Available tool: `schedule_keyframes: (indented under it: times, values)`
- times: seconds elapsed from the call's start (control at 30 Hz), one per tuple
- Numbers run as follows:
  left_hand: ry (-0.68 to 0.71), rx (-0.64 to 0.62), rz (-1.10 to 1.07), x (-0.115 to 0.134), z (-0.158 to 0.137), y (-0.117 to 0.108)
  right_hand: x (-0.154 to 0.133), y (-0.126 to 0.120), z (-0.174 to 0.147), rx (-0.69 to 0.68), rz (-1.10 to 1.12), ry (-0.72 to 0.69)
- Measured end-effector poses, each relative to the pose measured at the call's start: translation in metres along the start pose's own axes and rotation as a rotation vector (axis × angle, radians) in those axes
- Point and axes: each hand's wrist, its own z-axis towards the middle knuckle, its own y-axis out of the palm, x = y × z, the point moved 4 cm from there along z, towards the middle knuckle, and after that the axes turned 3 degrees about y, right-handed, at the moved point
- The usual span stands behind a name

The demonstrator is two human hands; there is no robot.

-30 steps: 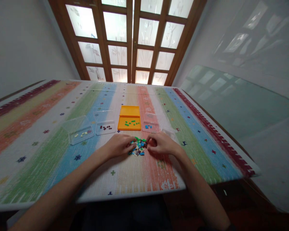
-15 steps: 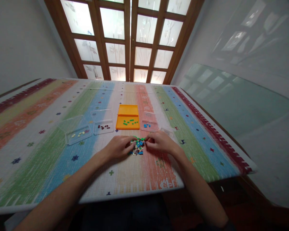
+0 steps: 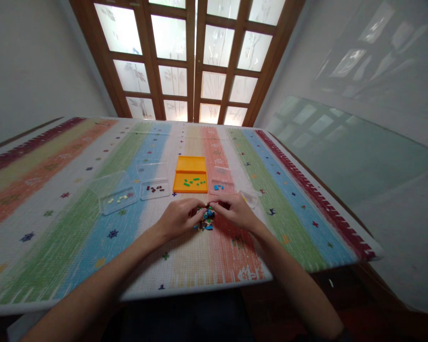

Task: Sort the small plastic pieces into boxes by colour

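The mixed pile of small bricks (image 3: pixel 209 217) lies on the striped cloth (image 3: pixel 192 259), right under my fingertips. My left hand (image 3: pixel 178 216) and right hand (image 3: pixel 238 212) are curled, tips nearly meeting; I cannot tell whether either pinches a brick. A light fingertip touch, palms off the pile, should stop pieces scattering towards the open orange case (image 3: pixel 191 164) beyond.

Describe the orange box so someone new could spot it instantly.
In front of the wooden doors, on the striped tablecloth, look just beyond the brick pile. The orange box lies open, lid on the far side, green pieces inside. Its neighbours are clear boxes; it alone is opaque orange.
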Motion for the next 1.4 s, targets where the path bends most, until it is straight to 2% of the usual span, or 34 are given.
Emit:
schedule_keyframes:
  times: [0.1,0.2,0.37,0.47,0.63,0.83,1.23,1.4]
  values:
    - [-0.014,0.011,0.036,-0.003,-0.002,-0.009,-0.001,0.002,0.0,0.007,0.03,0.01]
    - [-0.05,0.025,0.101,-0.015,-0.006,-0.029,0.0,0.002,-0.001,0.031,0.055,0.05]
    - [-0.249,0.084,0.289,-0.056,-0.012,-0.078,0.001,-0.002,-0.001,0.087,0.047,0.071]
    - [-0.384,0.025,0.372,-0.08,-0.012,-0.095,0.002,-0.003,-0.002,0.099,0.029,0.064]
    - [-0.456,-0.118,0.432,-0.103,-0.007,-0.094,0.003,-0.003,-0.002,0.108,-0.02,0.047]
    - [-0.489,-0.159,0.442,-0.114,0.0,-0.083,-0.001,-0.005,-0.002,0.117,-0.04,-0.002]
    - [-0.515,-0.238,0.418,-0.116,0.007,-0.088,0.001,-0.004,-0.002,0.097,-0.115,-0.006]
    - [-0.505,-0.148,0.442,-0.097,0.003,-0.101,0.0,-0.007,-0.002,0.121,-0.11,-0.024]
